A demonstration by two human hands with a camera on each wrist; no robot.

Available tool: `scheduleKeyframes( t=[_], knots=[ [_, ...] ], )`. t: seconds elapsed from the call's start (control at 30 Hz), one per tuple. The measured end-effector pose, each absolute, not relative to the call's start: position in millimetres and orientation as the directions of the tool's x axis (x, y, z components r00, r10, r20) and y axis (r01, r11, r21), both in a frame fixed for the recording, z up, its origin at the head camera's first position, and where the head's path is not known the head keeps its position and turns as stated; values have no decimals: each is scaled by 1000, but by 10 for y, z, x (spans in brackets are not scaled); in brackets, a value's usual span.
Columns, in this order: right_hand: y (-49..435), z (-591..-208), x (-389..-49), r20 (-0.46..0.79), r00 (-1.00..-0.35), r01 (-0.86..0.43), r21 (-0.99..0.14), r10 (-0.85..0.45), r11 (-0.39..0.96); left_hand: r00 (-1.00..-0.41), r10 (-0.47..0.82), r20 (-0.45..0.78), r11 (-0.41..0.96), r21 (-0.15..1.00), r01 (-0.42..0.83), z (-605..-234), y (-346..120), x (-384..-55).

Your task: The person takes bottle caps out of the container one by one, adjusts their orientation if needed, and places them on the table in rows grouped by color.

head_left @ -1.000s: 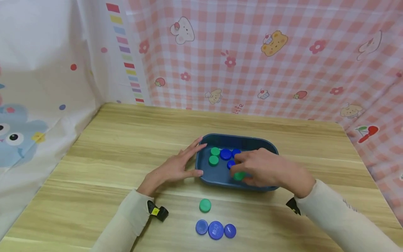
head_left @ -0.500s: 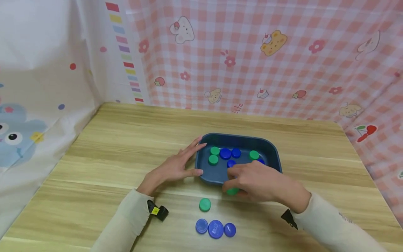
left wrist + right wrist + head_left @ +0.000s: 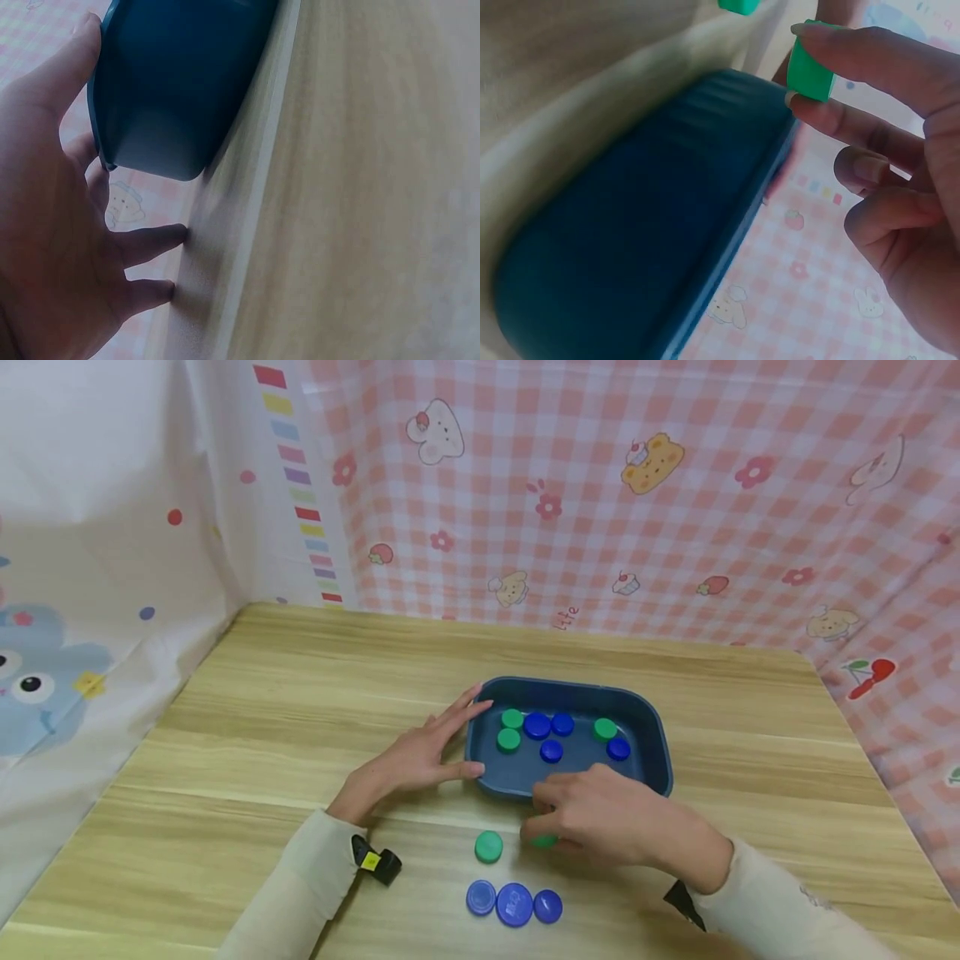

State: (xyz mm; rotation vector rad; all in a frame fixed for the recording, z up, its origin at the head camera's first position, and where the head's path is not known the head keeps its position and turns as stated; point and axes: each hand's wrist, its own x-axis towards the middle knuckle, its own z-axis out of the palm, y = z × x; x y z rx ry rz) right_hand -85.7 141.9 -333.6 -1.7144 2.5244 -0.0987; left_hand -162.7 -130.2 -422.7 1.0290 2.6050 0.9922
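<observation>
A dark blue tray (image 3: pixel 570 783) on the table has green and blue bottle caps inside. Along its left end lies my left hand (image 3: pixel 408 760), thumb at the near corner and fingers reaching the rim. In the left wrist view, this hand's fingers (image 3: pixel 146 246) are straight and spread beside the tray's end. My right hand (image 3: pixel 615 814), just in front of the tray, pinches a green bottle cap (image 3: pixel 810 71) between thumb and fingertip. To its left, a single green bottle cap (image 3: pixel 489 847) lies on the table.
Nearer the front, a row of three blue bottle caps (image 3: pixel 514 905) lies on the table (image 3: pixel 300 693). Patterned cloth (image 3: pixel 570 527) hangs behind the table and along its sides. Each sleeve bears a dark wrist camera (image 3: pixel 378 864).
My right hand has lifted a green bottle cap from the tray and carried it over the near rim toward the front left. The left hand and tray have stayed in place.
</observation>
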Motion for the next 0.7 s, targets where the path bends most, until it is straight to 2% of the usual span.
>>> scheduleKeyframes(
  t=[0.7],
  knots=[
    [1324, -3686, -785, -8, -313, -950, -14, -950, 313, -758, 649, 62, 562, 632, 533, -4244, -1299, -1634]
  ],
)
